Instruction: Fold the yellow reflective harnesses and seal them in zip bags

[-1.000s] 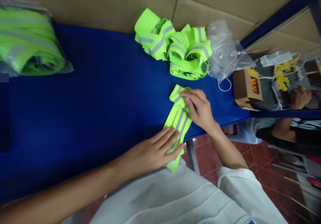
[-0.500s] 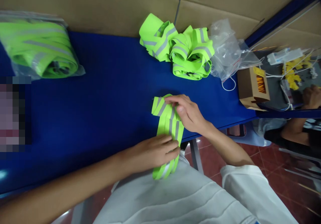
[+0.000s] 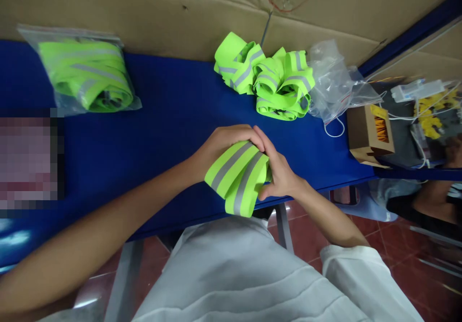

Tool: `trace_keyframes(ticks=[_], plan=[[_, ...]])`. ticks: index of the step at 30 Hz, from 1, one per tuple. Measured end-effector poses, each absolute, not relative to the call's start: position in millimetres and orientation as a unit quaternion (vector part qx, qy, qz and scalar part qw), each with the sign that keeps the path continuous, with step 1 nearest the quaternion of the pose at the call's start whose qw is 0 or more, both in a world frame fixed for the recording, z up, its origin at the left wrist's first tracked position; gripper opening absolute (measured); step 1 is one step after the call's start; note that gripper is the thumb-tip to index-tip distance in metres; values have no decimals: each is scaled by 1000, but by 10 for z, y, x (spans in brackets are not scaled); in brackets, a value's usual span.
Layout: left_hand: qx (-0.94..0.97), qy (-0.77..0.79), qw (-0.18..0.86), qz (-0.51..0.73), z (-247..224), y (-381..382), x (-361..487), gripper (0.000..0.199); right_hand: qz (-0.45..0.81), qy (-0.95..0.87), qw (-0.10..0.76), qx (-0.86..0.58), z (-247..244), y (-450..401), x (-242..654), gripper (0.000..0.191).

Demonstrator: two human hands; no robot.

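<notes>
While your left hand (image 3: 221, 141) and right hand (image 3: 282, 173) meet around the striped strap (image 3: 236, 177), both grips are clamped on it.

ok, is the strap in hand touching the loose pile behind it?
Apart. The head view shows blue tabletop between the loose pile and the hands holding the strap.

At six o'clock we wear a pale, whitish shirt (image 3: 234, 269) with long, wavy creases across it. At four o'clock its short, loose sleeve (image 3: 355, 266) stops near the elbow. Our left forearm (image 3: 119, 218), at eight o'clock, and right forearm (image 3: 330, 213) are bare.
</notes>
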State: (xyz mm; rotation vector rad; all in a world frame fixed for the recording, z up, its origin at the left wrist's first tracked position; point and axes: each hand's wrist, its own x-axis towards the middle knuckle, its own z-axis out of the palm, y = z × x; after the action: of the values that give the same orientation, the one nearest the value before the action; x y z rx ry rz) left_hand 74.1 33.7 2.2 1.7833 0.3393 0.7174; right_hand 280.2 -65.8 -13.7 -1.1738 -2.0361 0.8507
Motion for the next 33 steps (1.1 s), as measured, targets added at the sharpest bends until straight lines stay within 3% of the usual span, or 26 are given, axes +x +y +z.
trace_keyframes(ticks=[2, 4, 8, 12, 15, 18, 23, 27, 30, 33], plan=[[732, 184, 573, 318, -26, 386, 784, 18, 327, -772, 298, -457, -142, -651, 2819, 149], [695, 230, 596, 331, -75, 429, 829, 26, 324, -770, 289, -467, -149, -657, 2808, 146], [655, 257, 627, 332, -104, 459, 949, 52, 316, -711, 337, -530, -169, -661, 2715, 107], [639, 250, 665, 296, 3, 404, 972, 48, 335, -615, 393, -596, -114, -617, 2622, 70], [692, 241, 641, 227, 84, 366, 793, 65, 383, -580, 394, -602, -53, -580, 2601, 55], [783, 266, 546, 134, 128, 350, 557, 83, 405, -560, 412, -594, -22, -566, 2600, 46], [837, 302, 455, 26, 179, 335, 513, 65, 410, -580, 397, -581, 16, -570, 2575, 35], [860, 317, 398, -45, 176, 282, 628, 52, 467, -568, 393, -551, 76, -538, 2553, 39], [855, 328, 402, -10, 132, 210, 619, 62, 494, -528, 431, -539, 123, -493, 2541, 37], [837, 321, 439, 52, 106, 137, 565, 58, 484, -504, 458, -549, 139, -462, 2510, 30]])
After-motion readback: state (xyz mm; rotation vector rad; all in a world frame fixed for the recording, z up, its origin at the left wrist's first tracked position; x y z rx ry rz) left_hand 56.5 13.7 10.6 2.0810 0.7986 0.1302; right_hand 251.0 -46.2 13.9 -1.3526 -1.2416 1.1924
